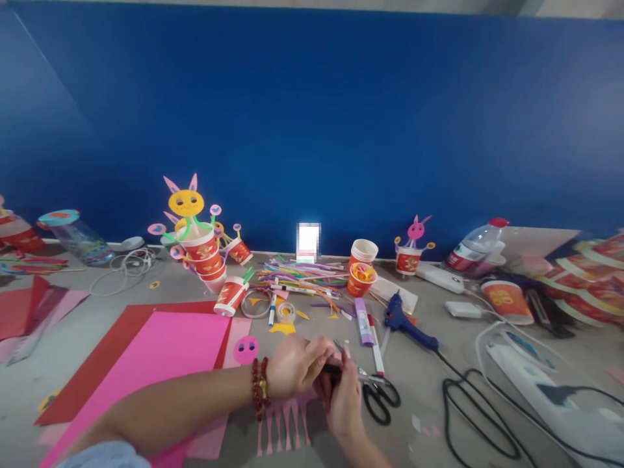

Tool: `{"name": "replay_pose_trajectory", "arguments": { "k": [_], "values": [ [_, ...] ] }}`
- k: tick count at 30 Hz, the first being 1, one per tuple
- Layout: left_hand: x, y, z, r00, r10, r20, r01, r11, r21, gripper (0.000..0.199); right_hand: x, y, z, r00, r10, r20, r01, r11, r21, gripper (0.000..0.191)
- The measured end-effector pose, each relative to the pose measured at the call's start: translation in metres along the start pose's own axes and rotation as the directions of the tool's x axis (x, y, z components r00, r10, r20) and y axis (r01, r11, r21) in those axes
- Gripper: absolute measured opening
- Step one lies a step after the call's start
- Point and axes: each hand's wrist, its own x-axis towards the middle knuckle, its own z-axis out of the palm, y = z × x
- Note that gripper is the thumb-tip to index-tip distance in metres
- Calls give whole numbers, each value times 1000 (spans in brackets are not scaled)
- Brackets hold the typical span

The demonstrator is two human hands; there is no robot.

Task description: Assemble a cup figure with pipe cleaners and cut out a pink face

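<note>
My left hand (295, 365), with red bead bracelets at the wrist, has its fingers closed near the middle of the desk. My right hand (345, 396) meets it there, fingers curled. Between them is a slim dark pen-like object (331, 368), mostly covered by the fingers. Black-handled scissors (381, 398) lie just right of my right hand. Under my hands shows a pink paper piece cut into narrow strips (283, 426). A pink paper face (246, 350) with two eyes lies beyond my left wrist.
Pink sheets (160, 364) cover the left. Farther back are a cup figure (186, 205), coloured pipe cleaners (302, 276), tape (285, 312) and stacked cups (363, 253). At right lie a glue stick (363, 322), a blue glue gun (409, 323), its cable and a power strip (536, 383).
</note>
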Motion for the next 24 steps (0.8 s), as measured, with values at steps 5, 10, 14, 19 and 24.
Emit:
{"name": "replay_pose_trajectory", "arguments": {
  "k": [5, 10, 14, 19, 24],
  "values": [
    [36, -55, -26, 999, -17, 35, 14, 996, 84, 28, -6, -20, 8, 966, 42, 254, -9, 992, -129, 70],
    [50, -104, -43, 995, -72, 62, 54, 967, 248, 18, -5, -23, 4, 976, 35, 215, -4, 990, -143, 64],
    [27, -112, -60, 993, -97, 74, 58, 911, 408, 18, -3, -22, 3, 973, 12, 231, 27, 986, -163, 59],
    [-7, -110, -74, 953, -44, 301, -127, 841, 525, 16, -7, -18, 7, 941, 39, 335, 40, 973, -226, 58],
    [-18, -118, -69, 921, -20, 389, -220, 797, 562, 19, -10, -16, 6, 898, -25, 438, 200, 913, -357, 51]
  ]
}}
